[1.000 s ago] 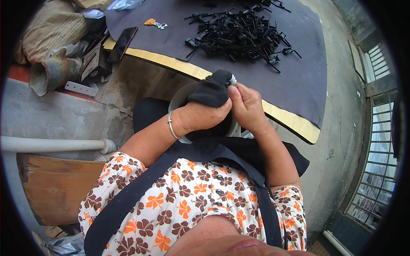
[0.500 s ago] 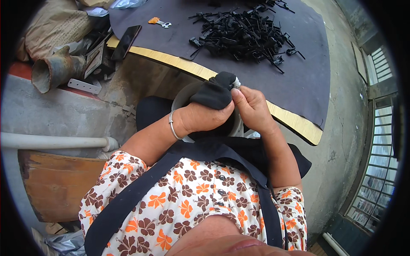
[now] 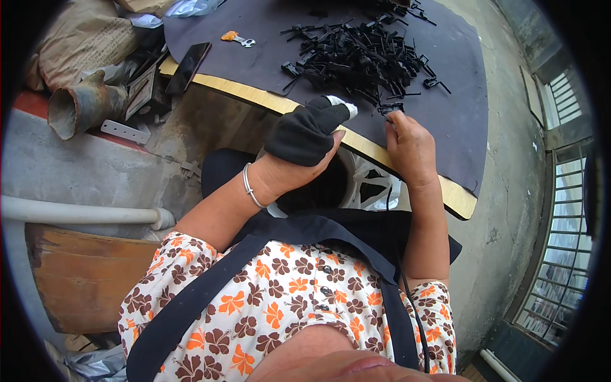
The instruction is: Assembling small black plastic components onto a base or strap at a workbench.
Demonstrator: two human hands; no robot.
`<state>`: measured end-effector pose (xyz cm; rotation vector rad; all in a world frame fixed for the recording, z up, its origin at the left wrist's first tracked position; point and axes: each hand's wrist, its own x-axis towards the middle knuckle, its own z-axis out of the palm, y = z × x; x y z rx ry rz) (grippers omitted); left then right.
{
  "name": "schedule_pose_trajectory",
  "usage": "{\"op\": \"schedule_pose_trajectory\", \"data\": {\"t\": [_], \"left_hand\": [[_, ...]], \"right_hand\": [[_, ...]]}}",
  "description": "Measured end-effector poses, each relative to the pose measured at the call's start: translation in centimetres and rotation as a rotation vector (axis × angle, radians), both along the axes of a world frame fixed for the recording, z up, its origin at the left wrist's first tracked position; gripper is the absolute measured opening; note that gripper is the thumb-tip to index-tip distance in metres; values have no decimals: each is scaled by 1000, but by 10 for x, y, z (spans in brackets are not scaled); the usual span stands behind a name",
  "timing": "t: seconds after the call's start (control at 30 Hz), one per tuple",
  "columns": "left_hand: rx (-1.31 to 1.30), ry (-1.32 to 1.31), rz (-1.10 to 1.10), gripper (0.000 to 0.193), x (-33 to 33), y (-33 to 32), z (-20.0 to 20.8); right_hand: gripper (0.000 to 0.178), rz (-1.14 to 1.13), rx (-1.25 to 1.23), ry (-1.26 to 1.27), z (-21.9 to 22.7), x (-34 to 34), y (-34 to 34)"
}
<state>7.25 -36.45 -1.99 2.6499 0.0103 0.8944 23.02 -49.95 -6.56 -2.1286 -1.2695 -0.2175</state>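
My left hand (image 3: 283,175), palm partly up, has a black cloth cover (image 3: 299,137) over its fingers. A white wrapped tip (image 3: 344,107) pokes out at the cloth's far end. The bare thumb stretches away from the covered fingers, and nothing shows gripped there. At the table edge my right hand (image 3: 412,146) is closed, its thumb and fingertips pinching a small black plastic part (image 3: 389,108) with a thin arm. Just beyond lies a heap of similar black plastic parts (image 3: 363,57).
The dark-covered table (image 3: 254,63) has a pale wooden edge. On it lie an orange-handled metal tool (image 3: 238,39) and a phone (image 3: 189,67). Under the edge are a bucket (image 3: 347,169) and a white plastic bag (image 3: 375,191). A rusty pipe piece (image 3: 83,108) sits at left.
My right hand has left the white tip on my left hand, moved right and forward, and pinched a black plastic part. My left hand has shifted slightly left, its thumb apart.
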Motion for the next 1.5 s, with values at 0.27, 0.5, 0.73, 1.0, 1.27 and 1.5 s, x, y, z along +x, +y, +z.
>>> {"op": "schedule_pose_trajectory", "data": {"t": [0.27,0.5,0.73,1.0,1.27,1.5], "left_hand": [[200,190,17,17,12,-1,-10],[-673,415,-188,25,9,4,2],[-931,367,-287,26,3,4,0],[-894,371,-190,22,-2,-6,3],[-360,67,-109,22,5,-9,-8],[-217,-23,-85,19,-1,-10,-5]], "right_hand": [[9,250,76,-187,14,-35,-5],[26,573,256,60,17,-33,-4],[17,244,437,613,13,-44,-1],[17,355,520,870,20,-46,3],[23,339,275,755,3,-49,5],[21,466,311,1122,6,-48,1]]}}
